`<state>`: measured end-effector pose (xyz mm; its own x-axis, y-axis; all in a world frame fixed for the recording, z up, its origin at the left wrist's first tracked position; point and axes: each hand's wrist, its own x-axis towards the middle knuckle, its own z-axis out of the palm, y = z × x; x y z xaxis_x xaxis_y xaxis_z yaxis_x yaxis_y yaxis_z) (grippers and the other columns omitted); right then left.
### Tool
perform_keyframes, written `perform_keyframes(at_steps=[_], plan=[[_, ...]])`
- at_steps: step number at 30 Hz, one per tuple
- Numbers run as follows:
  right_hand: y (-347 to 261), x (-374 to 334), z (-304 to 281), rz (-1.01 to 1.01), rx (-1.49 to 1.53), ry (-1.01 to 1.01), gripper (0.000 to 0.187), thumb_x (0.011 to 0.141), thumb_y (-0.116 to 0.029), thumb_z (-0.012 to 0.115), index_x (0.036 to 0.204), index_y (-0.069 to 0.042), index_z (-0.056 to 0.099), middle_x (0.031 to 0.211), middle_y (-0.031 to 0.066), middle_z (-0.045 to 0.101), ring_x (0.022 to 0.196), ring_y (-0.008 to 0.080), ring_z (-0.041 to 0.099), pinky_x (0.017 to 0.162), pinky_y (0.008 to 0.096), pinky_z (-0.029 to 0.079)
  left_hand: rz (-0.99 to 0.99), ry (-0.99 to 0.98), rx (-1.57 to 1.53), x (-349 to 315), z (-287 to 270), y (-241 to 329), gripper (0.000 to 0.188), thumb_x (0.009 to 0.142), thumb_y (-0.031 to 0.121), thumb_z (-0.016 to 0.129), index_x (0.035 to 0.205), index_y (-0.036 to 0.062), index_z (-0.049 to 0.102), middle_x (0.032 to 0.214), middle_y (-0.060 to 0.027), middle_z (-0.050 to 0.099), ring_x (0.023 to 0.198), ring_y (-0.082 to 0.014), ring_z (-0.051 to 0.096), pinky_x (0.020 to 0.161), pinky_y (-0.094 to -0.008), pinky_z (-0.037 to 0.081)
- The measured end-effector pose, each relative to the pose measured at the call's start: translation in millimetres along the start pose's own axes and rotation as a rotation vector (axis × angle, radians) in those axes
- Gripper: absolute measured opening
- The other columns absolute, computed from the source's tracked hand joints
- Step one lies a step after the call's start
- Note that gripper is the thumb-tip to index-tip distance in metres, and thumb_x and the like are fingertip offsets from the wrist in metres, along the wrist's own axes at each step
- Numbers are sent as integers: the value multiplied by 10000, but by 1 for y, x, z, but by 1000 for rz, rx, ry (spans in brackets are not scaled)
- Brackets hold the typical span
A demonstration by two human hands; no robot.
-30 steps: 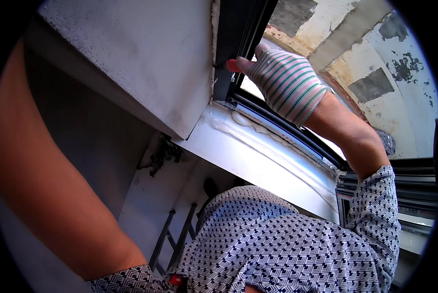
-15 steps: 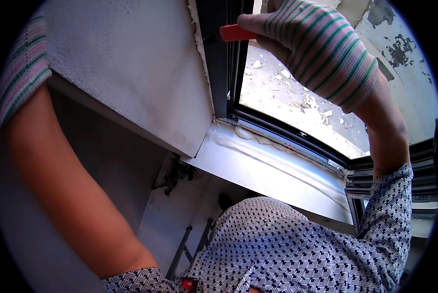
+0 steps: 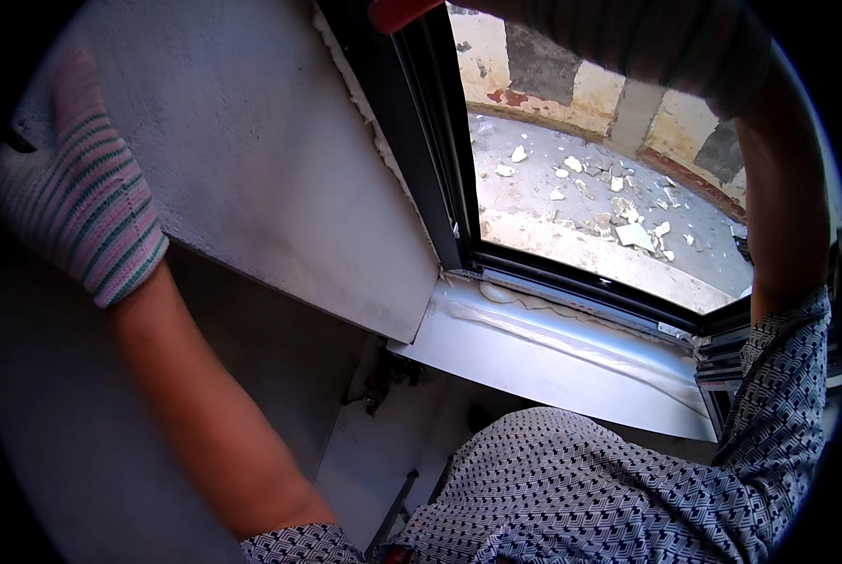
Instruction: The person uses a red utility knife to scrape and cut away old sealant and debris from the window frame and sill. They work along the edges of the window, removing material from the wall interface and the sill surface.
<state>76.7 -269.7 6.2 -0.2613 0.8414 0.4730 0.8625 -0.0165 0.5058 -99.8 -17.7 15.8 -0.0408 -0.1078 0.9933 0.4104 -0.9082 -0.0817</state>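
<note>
My left hand [image 3: 87,193], in a knitted glove with pink, white and green stripes, lies against the edge of the pale wall [image 3: 252,179] at the left. One digit stretches up along the wall; the others fade into the dark rim. A small dark patch shows beside that digit. Up at the top, my right hand [image 3: 647,42], gloved and in deep shadow, reaches across the window opening. It is closed on a red tool handle [image 3: 404,13], whose end lies over the dark window frame [image 3: 430,141]. The tool's working end is out of view.
Below the window, a white sill [image 3: 553,343] carries a bead of pale sealant. Foam lines the joint between frame and wall. Beyond the opening, broken plaster pieces [image 3: 634,235] litter the ground. Dark metal bars [image 3: 397,508] stand low beside my patterned shirt.
The view has shifted, so wall, sill and window sit lower. My right hand with the red handle is now higher in the picture and darker. More of my left hand shows.
</note>
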Motion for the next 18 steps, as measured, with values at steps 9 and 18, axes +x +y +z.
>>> perform_keyframes(at_steps=[9, 18], plan=[[21, 3, -38, -3, -56, 210, 177, 1016, -195, 642, 1116, -53, 676, 788, 101, 668, 659, 173, 661, 570, 291, 558, -108, -60, -58, 7, -19, 18, 855, 914, 412, 758, 1545, -9, 363, 1433, -272, 497, 1254, -368, 605, 1046, -493, 549], [60, -7, -99, 229, -47, 651, 192, 1007, -193, 669, 1153, -68, 677, 788, 97, 689, 656, 147, 677, 550, 261, 567, -163, -7, -120, 20, -11, 44, 778, 940, 307, 724, 1543, -12, 351, 1442, -266, 419, 1310, -382, 508, 1123, -515, 456]])
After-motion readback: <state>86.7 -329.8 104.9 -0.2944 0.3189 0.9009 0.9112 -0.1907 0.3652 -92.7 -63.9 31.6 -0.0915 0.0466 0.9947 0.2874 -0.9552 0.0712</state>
